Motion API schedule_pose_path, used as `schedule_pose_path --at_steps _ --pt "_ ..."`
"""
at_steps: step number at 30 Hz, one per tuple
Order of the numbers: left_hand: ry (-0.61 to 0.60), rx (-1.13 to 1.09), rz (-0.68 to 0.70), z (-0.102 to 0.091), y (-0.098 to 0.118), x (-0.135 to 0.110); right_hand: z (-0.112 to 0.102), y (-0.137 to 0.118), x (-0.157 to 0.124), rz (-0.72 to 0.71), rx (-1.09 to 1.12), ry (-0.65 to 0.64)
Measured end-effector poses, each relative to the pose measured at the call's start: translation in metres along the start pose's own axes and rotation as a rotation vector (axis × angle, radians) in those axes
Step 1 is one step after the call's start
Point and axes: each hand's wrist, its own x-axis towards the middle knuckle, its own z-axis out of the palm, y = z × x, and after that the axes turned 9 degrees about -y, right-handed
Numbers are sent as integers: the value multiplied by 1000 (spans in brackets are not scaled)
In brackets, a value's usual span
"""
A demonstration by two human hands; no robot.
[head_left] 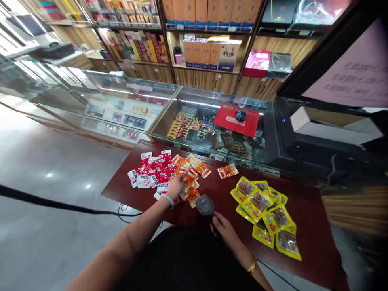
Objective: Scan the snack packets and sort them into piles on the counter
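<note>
My left hand (pixel 176 186), with a band on the wrist, is over the pile of orange snack packets (pixel 203 169). Its fingers are closed on one orange packet (pixel 190 175) there. A dark handheld barcode scanner (pixel 205 205) is in my right hand (pixel 223 227), its head tilted toward the orange pile. Left of that pile lies a heap of red and white packets (pixel 165 174), partly behind my left hand. One orange packet (pixel 228 171) rests apart, farther right. Several yellow-edged packets (pixel 279 217) overlap one another on the right side of the dark red table (pixel 218 188).
Beyond the table stands a glass display counter (pixel 163 117) with a red mat (pixel 222 117) and a black mouse (pixel 241 115) on top. A monitor (pixel 342 72) and an open white box (pixel 330 129) are at right. Stocked shelves (pixel 209 72) line the back.
</note>
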Motion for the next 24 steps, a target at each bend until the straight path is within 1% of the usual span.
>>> schedule_pose_path --at_steps 3,4,5,6,8,12,14,17,19,21,22,24 --pt "268 211 -50 -6 7 -1 -7 0 -4 15 44 41" --pt "326 260 -31 -5 12 -1 -11 0 -6 17 59 56" --pt "342 295 9 -2 20 1 -15 1 -8 15 73 74" --pt "320 317 62 3 29 4 -19 1 -9 13 86 94" --pt "216 337 172 19 54 14 -27 3 -13 7 125 143" --pt "22 341 334 62 115 43 -43 6 -21 17 237 249" --pt "-47 349 380 81 143 58 -50 8 -26 20 263 295" --pt "-98 376 367 98 176 75 -59 11 -33 29 282 347" --pt "-113 412 354 103 189 84 -63 15 -37 30 298 367" --pt "-134 458 351 103 195 89 -65 20 -39 19 311 384" --pt "-155 477 344 103 196 90 -65 23 -40 13 315 387" --pt "-234 481 313 100 191 89 -64 28 -41 15 314 383"
